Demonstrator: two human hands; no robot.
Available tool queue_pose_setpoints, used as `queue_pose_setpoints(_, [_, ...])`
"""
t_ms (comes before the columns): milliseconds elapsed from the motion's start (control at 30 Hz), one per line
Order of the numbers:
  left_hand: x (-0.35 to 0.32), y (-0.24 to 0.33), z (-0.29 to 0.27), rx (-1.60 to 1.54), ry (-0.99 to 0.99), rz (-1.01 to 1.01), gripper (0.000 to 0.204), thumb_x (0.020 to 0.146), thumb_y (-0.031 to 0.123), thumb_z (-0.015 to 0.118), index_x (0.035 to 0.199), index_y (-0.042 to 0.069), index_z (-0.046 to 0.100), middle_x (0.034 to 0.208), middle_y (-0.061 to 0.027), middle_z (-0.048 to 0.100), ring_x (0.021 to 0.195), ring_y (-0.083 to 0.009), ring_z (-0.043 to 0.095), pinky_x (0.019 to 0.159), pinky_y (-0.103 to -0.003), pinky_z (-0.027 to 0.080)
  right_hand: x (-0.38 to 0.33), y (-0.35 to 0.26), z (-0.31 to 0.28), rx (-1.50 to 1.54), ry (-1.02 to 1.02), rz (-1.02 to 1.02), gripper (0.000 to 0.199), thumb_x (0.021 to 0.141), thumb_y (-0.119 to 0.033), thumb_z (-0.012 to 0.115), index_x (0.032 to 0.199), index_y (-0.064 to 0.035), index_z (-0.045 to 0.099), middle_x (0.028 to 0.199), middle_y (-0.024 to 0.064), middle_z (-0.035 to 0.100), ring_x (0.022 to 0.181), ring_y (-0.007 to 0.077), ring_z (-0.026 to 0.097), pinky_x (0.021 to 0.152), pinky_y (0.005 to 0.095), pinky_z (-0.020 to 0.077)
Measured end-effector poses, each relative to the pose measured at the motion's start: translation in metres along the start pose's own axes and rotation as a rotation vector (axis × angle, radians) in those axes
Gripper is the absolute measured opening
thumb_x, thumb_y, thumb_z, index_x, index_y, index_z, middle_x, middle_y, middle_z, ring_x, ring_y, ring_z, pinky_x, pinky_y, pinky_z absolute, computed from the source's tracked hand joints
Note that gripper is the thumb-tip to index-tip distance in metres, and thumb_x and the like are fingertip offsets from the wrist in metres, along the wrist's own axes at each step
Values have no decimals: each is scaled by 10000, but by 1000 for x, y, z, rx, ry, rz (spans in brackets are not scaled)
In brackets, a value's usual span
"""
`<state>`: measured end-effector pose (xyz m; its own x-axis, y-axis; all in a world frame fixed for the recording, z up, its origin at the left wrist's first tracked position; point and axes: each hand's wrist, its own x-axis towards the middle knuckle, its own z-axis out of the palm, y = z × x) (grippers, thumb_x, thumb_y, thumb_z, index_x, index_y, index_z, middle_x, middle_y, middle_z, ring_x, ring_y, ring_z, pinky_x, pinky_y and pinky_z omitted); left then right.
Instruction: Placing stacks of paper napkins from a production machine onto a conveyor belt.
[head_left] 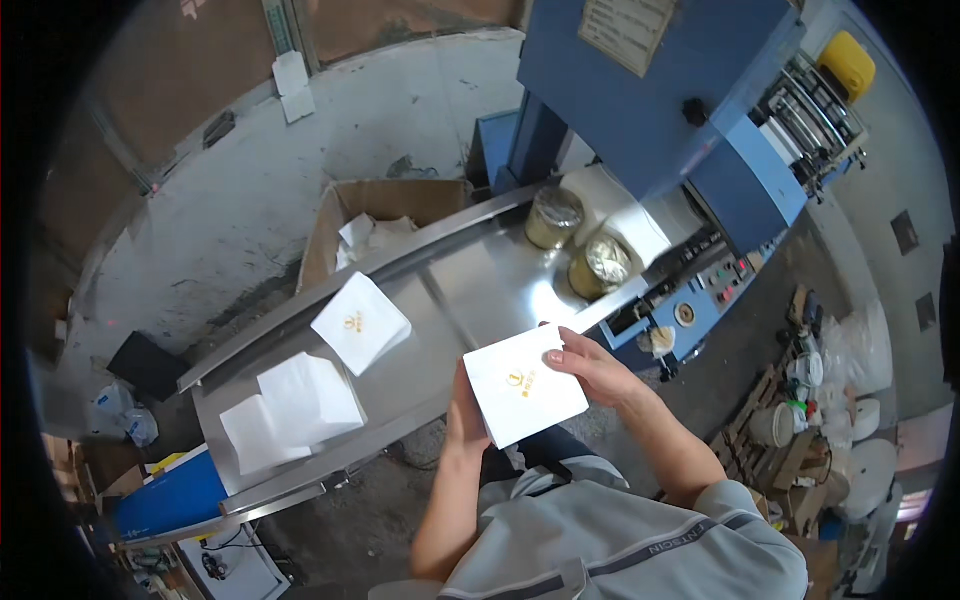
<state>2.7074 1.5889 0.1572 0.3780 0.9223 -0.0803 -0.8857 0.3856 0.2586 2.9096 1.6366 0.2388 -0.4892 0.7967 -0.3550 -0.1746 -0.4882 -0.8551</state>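
Observation:
Between my two hands is a stack of white paper napkins (525,400) with a small gold emblem on the top one. My left hand (465,412) grips its left side, most of the fingers hidden beneath. At the upper right corner my right hand (592,366) is closed on the stack, thumb on top. On the metal table (410,365) to the left lies another printed napkin stack (362,322). Closer to the table's left end, plain white napkins (310,400) lie partly fanned out.
Two round tins (553,218) with shiny tops stand on the table's far right, beside a blue machine (640,90) with a control panel (715,290). A cardboard box (320,235) holding white paper sits behind the raised table edge. Buckets and plastic bags (815,390) clutter the right floor.

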Motion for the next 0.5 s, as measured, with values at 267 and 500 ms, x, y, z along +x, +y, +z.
queue_pose_setpoints(267, [-92,-46,6,613,223,19,602,991,357,566,1436,2,372,1395,-154,509,1238,-261,552,1013,-381,470,-73,57,2,-67,136,-3,889,887,-275,721,1509,66,185,1292,217,559,1160,242,580,980,335,472])
queue_pose_setpoints(500, [-148,-84,24,683,326,19,433,941,121,627,1315,-57,499,1236,-133,618,1111,-183,602,960,-311,474,-133,104,8,-129,43,-87,833,876,-106,723,1509,43,203,1286,162,564,1135,189,580,963,318,482])
